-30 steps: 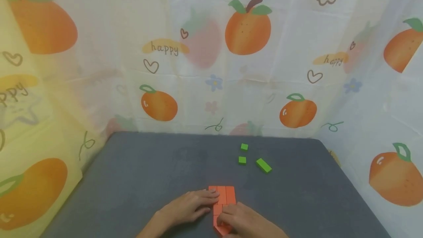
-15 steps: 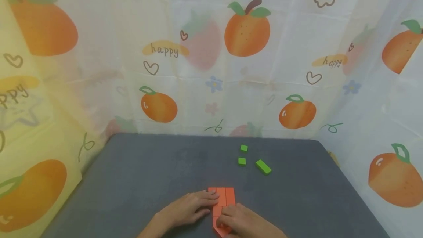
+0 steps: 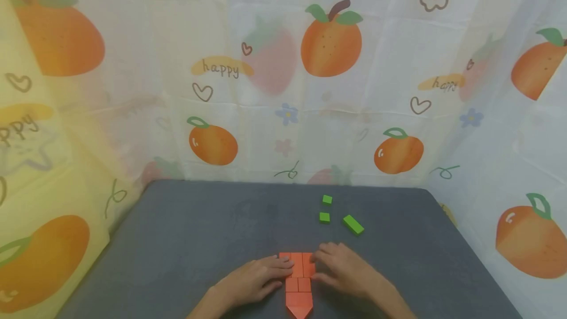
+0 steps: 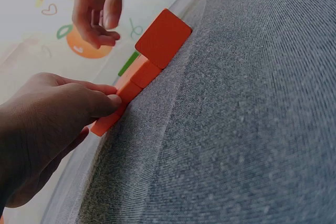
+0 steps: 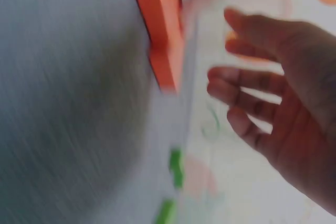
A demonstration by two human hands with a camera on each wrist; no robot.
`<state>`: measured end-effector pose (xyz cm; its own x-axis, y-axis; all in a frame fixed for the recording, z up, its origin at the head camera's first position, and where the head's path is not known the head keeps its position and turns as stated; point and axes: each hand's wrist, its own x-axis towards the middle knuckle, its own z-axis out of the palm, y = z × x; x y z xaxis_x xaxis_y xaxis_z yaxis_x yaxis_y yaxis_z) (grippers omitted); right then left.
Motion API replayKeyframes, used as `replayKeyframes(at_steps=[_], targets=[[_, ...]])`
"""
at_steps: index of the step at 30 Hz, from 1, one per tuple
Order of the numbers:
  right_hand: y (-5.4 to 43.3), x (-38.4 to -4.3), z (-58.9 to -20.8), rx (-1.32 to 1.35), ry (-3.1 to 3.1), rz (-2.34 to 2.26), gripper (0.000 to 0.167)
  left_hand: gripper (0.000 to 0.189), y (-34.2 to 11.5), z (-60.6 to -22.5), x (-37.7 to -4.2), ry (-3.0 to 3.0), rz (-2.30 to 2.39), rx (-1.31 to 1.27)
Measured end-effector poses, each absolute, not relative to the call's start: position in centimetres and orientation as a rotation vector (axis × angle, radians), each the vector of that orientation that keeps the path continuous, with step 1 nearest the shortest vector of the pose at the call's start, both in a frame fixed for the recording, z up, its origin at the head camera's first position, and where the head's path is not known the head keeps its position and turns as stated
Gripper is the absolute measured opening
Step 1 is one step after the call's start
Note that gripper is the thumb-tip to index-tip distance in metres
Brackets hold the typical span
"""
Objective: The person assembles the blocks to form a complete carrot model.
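Orange-red wooden blocks point(image 3: 299, 284) lie together on the dark cloth, forming a wide far end and a narrower part that ends in a point towards me. My left hand point(image 3: 254, 279) rests its straight fingertips on the far left block, its thumb beside the left edge. In the left wrist view, my left hand point(image 4: 58, 114) has thumb and forefinger against the row of blocks point(image 4: 139, 72). My right hand point(image 3: 345, 267) is at the far right of the shape in the head view. The blurred right wrist view has my right hand point(image 5: 278, 87) apart from the blocks, fingers loosely bent, holding nothing.
Two small green blocks point(image 3: 325, 218) and a longer green block point(image 3: 353, 225) lie farther back, right of centre. Fruit-printed curtains point(image 3: 283, 73) stand around the back and sides of the dark cloth-covered table point(image 3: 186, 230).
My right hand has let go of the near end of the orange-red blocks and moved forward and right, uncovering the pointed end. My left hand stays in place.
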<state>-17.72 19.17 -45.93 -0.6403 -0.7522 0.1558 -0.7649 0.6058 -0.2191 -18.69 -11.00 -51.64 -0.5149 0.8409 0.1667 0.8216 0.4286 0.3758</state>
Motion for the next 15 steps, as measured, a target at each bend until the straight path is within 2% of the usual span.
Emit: replayKeyframes(at_steps=[7, 11, 15], targets=[[24.5, -22.4, -45.8, 0.689, -2.832, 0.118, 0.025, 0.037, -10.8, -51.6, -18.8, 2.636, 0.602, 1.540], [25.8, -23.8, -47.3, 0.574, -2.942, 0.177, 0.029, 0.036, -10.9, -51.8, -18.8, 2.648, 0.591, 1.567], [26.2, -24.3, -48.9, 0.529, -2.937, 0.218, 0.023, 0.036, -10.8, -51.9, -18.9, 2.644, 0.605, 1.584]])
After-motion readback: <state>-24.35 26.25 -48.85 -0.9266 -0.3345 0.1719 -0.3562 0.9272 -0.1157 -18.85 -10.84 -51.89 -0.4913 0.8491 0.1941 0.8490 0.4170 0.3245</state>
